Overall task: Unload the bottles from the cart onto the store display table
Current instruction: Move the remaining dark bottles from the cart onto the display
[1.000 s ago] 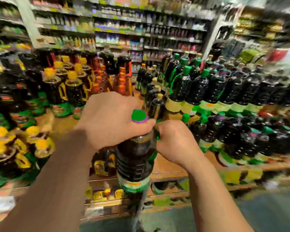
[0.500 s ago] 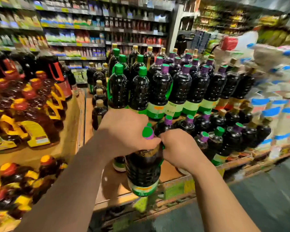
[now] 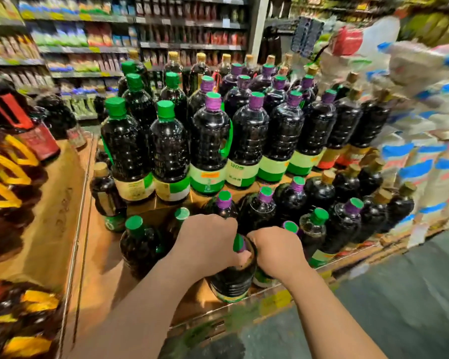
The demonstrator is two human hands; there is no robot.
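Note:
A dark bottle [image 3: 231, 282] with a green cap and green label is held low over the front of the brown display table [image 3: 99, 268]. My left hand [image 3: 208, 242] grips its neck and shoulder from the left. My right hand [image 3: 278, 251] grips it from the right, near the handle. The bottle's base is at the table's front edge; whether it rests on the surface I cannot tell. Just left of it stands a green-capped bottle [image 3: 138, 244]. Behind are rows of the same dark bottles [image 3: 210, 141] with green and purple caps. The cart is out of view.
Yellow-handled dark bottles [image 3: 8, 172] fill the table's left side. White packages with blue and red bands [image 3: 425, 156] are stacked at the right. Store shelves [image 3: 88, 47] run along the back. Grey floor [image 3: 399, 307] lies at the lower right.
Both hands have carried the bottle forward and down to the table's front edge. The view has swung left and closer to the rows of green-labelled bottles.

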